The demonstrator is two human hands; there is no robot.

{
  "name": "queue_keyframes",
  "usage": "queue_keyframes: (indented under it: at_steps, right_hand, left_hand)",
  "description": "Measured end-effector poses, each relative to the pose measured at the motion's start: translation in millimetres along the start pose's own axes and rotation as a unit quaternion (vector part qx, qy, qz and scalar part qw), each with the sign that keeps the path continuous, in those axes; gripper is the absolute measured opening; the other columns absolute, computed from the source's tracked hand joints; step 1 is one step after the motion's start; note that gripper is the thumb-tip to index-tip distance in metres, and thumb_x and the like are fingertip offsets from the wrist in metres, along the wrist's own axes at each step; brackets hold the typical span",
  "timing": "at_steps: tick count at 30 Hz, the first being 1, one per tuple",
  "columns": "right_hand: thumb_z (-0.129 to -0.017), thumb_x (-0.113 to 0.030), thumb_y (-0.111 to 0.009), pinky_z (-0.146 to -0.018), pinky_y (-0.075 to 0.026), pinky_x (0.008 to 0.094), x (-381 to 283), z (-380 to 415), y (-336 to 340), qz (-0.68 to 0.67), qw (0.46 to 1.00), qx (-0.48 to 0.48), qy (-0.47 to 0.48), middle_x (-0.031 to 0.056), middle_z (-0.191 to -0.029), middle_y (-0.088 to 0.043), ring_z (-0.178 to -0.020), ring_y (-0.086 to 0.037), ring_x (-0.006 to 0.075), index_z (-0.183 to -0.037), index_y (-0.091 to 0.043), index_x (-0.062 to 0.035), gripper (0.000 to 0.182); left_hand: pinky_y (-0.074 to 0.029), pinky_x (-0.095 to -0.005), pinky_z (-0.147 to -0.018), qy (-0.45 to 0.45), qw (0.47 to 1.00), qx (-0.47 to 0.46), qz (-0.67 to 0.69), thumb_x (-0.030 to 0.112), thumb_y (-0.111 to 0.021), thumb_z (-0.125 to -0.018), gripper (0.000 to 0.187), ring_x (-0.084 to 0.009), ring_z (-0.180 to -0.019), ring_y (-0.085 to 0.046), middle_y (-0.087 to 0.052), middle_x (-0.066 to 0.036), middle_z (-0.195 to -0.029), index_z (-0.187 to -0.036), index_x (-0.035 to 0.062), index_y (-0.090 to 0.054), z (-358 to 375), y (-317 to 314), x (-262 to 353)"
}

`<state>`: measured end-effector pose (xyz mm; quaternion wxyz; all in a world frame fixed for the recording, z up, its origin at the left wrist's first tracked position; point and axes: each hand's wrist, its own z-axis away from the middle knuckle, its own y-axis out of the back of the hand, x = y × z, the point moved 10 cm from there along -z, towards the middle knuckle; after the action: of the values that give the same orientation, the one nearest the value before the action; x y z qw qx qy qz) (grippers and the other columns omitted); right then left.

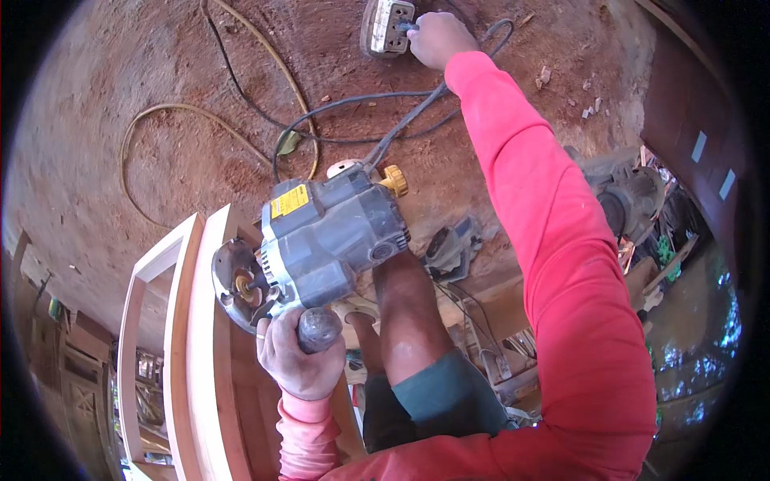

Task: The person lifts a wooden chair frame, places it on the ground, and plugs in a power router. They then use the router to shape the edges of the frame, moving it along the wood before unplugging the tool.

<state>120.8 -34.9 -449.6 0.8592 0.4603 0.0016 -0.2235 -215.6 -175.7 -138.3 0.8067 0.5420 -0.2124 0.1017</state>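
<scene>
My left hand (pixel 293 361) is wrapped round the dark round side handle (pixel 319 329) of a power router (pixel 329 240). The router lies tilted on its side in the air, its round base (pixel 233 293) facing left and a yellow knob (pixel 395 181) at its other end. Far ahead, my right hand (pixel 441 40) pinches a plug (pixel 407 27) against the face of a white socket box (pixel 391 28) on the dirt ground. How deep the plug sits in the socket cannot be made out. A dark cord (pixel 401 128) runs from the router towards that hand.
Light wooden frames (pixel 184 321) stand at the left, close to the router base. A yellowish cable (pixel 168 106) loops over the reddish dirt (pixel 104 72). Another dusty power tool (pixel 453 244) lies beyond my knee. Dusty machine parts (pixel 622 196) and scraps lie at the right.
</scene>
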Motion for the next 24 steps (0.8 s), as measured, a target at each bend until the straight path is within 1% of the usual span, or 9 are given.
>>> queue_keyframes:
  at_steps: [1,4,7,11,17,20,22,23,24]
  right_hand:
    - [-0.093,-0.029,-0.065,-0.092,-0.055,0.0518,0.6,0.9,-1.2,0.0,1.0,-0.003,-0.007,0.0241,-0.105,-0.073,-0.101,-0.07,0.041,-0.102,-0.076,-0.0012,0.031]
    - [-0.095,-0.028,-0.064,-0.092,-0.055,0.0524,4.5,0.9,-5.0,-0.009,1.0,0.007,-0.027,0.024,-0.106,-0.073,-0.102,-0.07,0.0423,-0.104,-0.076,-0.0017,0.031]
    - [-0.096,-0.028,-0.062,-0.093,-0.055,0.0524,3.2,2.5,-10.4,-0.013,0.999,0.02,-0.03,0.0244,-0.106,-0.073,-0.103,-0.07,0.0432,-0.106,-0.076,-0.0026,0.03]
    - [-0.097,-0.027,-0.061,-0.093,-0.055,0.0525,-2.7,5.1,-12.1,-0.004,0.999,0.035,-0.029,0.0256,-0.106,-0.073,-0.103,-0.07,0.0428,-0.106,-0.076,-0.0025,0.03]
    - [-0.092,-0.024,-0.063,-0.091,-0.056,0.0529,-8.2,1.3,-19.6,0.015,0.999,0.037,-0.027,0.0254,-0.107,-0.073,-0.101,-0.071,0.0431,-0.104,-0.077,-0.0036,0.028]
    - [-0.092,-0.024,-0.062,-0.091,-0.056,0.0521,-5.0,1.2,-16.7,0.024,0.998,0.05,-0.02,0.0224,-0.105,-0.073,-0.099,-0.071,0.0417,-0.106,-0.075,-0.0041,0.028]
    - [-0.095,-0.026,-0.058,-0.075,-0.057,0.047,-3.7,2.3,-18.2,0.032,0.993,0.115,0.016,0.021,-0.092,-0.073,-0.082,-0.072,0.0375,-0.097,-0.074,-0.0039,0.027]
    - [-0.096,-0.027,-0.056,-0.067,-0.058,0.0445,-5.1,1.2,-12.5,0.036,0.988,0.149,0.034,0.0203,-0.085,-0.073,-0.073,-0.072,0.0354,-0.092,-0.074,-0.0038,0.029]
    - [-0.095,-0.026,-0.058,-0.075,-0.057,0.046,-19.3,17.6,11.4,0.018,0.971,0.23,0.059,0.02,-0.091,-0.073,-0.081,-0.071,0.0368,-0.097,-0.073,-0.004,0.026]
  left_hand:
    - [-0.046,-0.0416,-0.065,0.0,1.0,0.003,0.004,0.003,-0.08,-0.065,0.033,-0.0322,-0.065,-0.056,-0.063,-0.008,-0.079,-0.092,0.0067,-0.062,0.6,0.3,-1.0]
    - [-0.05,-0.0466,-0.071,0.032,0.999,-0.031,-0.003,0.004,-0.076,-0.058,0.039,-0.0379,-0.075,-0.059,-0.062,-0.014,-0.082,-0.094,0.0039,-0.061,5.6,-5.4,-9.6]
    - [-0.046,-0.0414,-0.066,0.013,1.0,-0.01,0.009,0.003,-0.079,-0.061,0.034,-0.0324,-0.066,-0.056,-0.063,-0.008,-0.08,-0.091,0.0065,-0.063,0.4,-0.9,-4.7]
    - [-0.046,-0.0413,-0.066,0.016,1.0,-0.01,0.008,0.003,-0.079,-0.06,0.035,-0.0327,-0.066,-0.057,-0.063,-0.008,-0.08,-0.091,0.0066,-0.063,3.2,-4.0,-8.5]
    - [-0.047,-0.0419,-0.067,0.012,1.0,-0.01,0.013,0.005,-0.081,-0.063,0.033,-0.032,-0.066,-0.059,-0.063,-0.007,-0.079,-0.092,0.0066,-0.063,4.3,-9.6,-12.6]
    - [-0.048,-0.0433,-0.068,0.021,0.999,-0.015,0.017,0.005,-0.079,-0.063,0.033,-0.0335,-0.068,-0.059,-0.063,-0.009,-0.079,-0.091,0.0062,-0.063,4.1,-9.9,-14.6]
    - [-0.049,-0.0451,-0.07,0.038,0.999,-0.019,0.016,0.003,-0.076,-0.061,0.033,-0.0369,-0.074,-0.059,-0.064,-0.012,-0.081,-0.091,0.0056,-0.062,4.2,-10.4,-15.8]
    - [-0.049,-0.0449,-0.069,0.034,0.999,-0.024,0.025,0.003,-0.077,-0.061,0.034,-0.037,-0.073,-0.059,-0.064,-0.013,-0.08,-0.091,0.0051,-0.062,1.9,-8.4,-13.7]
    - [-0.049,-0.0448,-0.069,0.028,0.999,-0.02,0.025,0.003,-0.077,-0.06,0.034,-0.037,-0.073,-0.059,-0.064,-0.013,-0.08,-0.091,0.0051,-0.062,0.7,-3.6,-15.3]
